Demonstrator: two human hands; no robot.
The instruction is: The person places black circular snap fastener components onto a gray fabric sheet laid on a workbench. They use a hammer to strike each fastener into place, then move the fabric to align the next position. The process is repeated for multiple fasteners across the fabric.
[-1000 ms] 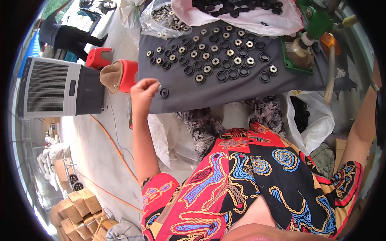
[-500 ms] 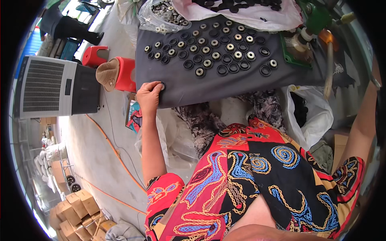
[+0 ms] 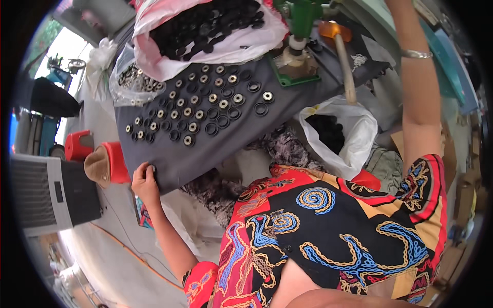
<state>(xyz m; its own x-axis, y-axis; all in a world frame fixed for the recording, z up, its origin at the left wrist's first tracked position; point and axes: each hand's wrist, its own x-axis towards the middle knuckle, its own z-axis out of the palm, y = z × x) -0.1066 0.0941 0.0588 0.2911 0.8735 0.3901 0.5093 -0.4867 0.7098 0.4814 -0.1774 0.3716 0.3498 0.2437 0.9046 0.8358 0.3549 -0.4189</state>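
Note:
My left hand [image 3: 146,182] is at the near left corner of the dark cloth-covered table [image 3: 215,163]. Its fingers and thumb pinch a small black ring [image 3: 153,167], partly hidden by the fingertips. Farther in on the cloth lie several loose black rings [image 3: 222,121], many with a small metal bearing [image 3: 193,127] seated in or on them. My right arm, wearing a silver bracelet [image 3: 416,54], stretches up along the right side. The hand at its end lies beyond the upper edge.
A green press [image 3: 298,66] stands at the back, with an orange-headed mallet [image 3: 343,61] beside it. Bags of black parts [image 3: 205,31] and metal bearings [image 3: 134,82] sit behind the rings. A white sack [image 3: 354,154] is at the table's front; red stools [image 3: 117,163] stand left.
The view has swung toward the right, so the table appears tilted and farther left. My left hand keeps its pinch at the table corner. My right arm has reached up and forward.

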